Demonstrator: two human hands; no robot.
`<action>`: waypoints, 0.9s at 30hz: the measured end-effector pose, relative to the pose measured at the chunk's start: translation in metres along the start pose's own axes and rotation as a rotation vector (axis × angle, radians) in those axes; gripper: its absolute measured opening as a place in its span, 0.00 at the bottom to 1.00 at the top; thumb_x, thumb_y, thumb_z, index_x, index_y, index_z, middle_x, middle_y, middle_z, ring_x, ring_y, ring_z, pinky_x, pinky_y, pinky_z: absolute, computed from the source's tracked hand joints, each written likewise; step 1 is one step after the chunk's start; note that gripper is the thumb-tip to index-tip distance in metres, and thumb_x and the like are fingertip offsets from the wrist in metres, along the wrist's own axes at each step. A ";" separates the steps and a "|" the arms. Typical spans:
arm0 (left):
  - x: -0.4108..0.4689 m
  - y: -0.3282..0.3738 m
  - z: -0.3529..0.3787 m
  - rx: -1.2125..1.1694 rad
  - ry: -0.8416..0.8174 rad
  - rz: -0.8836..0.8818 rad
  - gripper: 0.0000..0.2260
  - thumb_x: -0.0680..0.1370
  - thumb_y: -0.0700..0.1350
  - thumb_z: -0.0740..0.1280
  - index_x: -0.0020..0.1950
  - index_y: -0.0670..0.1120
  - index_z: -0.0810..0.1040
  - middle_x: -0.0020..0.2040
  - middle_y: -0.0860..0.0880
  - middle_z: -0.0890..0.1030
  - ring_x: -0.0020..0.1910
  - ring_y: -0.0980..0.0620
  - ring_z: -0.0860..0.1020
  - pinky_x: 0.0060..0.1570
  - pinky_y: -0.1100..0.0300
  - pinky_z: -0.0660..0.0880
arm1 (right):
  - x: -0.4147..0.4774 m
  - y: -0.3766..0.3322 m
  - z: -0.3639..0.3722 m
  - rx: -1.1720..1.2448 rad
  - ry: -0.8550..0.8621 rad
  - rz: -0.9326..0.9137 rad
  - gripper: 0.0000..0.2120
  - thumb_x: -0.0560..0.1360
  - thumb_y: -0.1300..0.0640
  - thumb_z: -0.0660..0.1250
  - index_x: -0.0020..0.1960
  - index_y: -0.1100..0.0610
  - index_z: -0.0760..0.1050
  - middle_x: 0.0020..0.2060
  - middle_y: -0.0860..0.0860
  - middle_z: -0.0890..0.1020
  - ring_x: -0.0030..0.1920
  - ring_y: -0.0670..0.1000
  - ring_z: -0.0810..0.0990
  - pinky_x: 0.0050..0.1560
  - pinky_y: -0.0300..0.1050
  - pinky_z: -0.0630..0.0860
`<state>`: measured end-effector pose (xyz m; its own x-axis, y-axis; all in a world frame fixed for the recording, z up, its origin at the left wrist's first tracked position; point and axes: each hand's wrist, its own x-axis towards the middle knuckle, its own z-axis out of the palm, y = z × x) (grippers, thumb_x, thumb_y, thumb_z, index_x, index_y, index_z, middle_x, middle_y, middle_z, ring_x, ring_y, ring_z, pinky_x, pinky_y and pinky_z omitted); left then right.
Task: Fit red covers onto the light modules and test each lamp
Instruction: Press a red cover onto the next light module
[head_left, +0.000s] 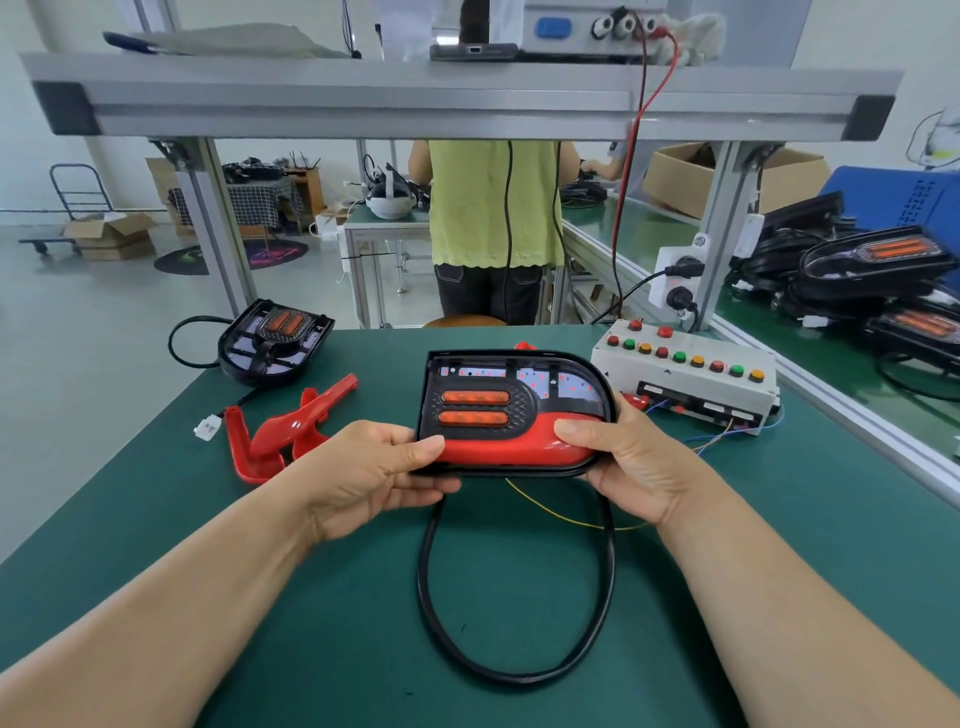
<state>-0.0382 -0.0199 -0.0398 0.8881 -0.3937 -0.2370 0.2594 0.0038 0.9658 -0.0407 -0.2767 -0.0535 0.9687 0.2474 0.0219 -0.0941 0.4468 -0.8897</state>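
Note:
I hold a black light module (483, 402) with two orange lenses above the green table (156, 519), tilted toward me. A red cover (509, 441) sits on its lower part. My left hand (374, 473) grips the module's left lower edge, thumb on the red cover. My right hand (623, 457) grips its right lower corner, thumb pressing the cover. Small red LEDs glow along the module's uncovered upper strip. A black cable (519, 670) loops down from the module onto the table. Loose red covers (280, 431) lie to the left.
Another uncovered module (275, 340) lies at the table's far left corner. A white test box (685, 371) with coloured buttons stands at the right. More modules (872, 270) pile up far right. A person in a green top (493, 202) stands behind the bench frame (457, 93).

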 end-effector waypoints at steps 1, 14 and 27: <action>0.001 -0.001 0.003 0.031 0.049 0.026 0.12 0.74 0.43 0.69 0.54 0.37 0.81 0.48 0.42 0.86 0.43 0.48 0.85 0.45 0.58 0.82 | 0.000 0.000 0.001 -0.009 0.005 -0.007 0.36 0.63 0.71 0.72 0.70 0.61 0.71 0.61 0.62 0.81 0.53 0.59 0.83 0.57 0.58 0.80; 0.003 0.002 -0.001 0.291 0.126 0.121 0.13 0.80 0.44 0.67 0.57 0.36 0.79 0.46 0.43 0.82 0.35 0.53 0.81 0.36 0.63 0.78 | 0.005 0.003 0.003 0.008 -0.002 -0.069 0.32 0.62 0.71 0.75 0.65 0.59 0.76 0.55 0.59 0.84 0.51 0.57 0.85 0.46 0.51 0.82; 0.006 0.012 -0.080 1.265 0.904 0.187 0.10 0.79 0.54 0.66 0.48 0.50 0.82 0.44 0.49 0.76 0.53 0.44 0.73 0.47 0.51 0.72 | 0.003 0.002 0.005 0.049 0.038 0.037 0.29 0.66 0.65 0.71 0.67 0.59 0.74 0.59 0.60 0.83 0.52 0.58 0.84 0.49 0.56 0.83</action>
<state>0.0004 0.0513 -0.0383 0.9150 0.1869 0.3575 0.0608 -0.9400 0.3358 -0.0396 -0.2706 -0.0532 0.9722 0.2325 -0.0289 -0.1405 0.4798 -0.8661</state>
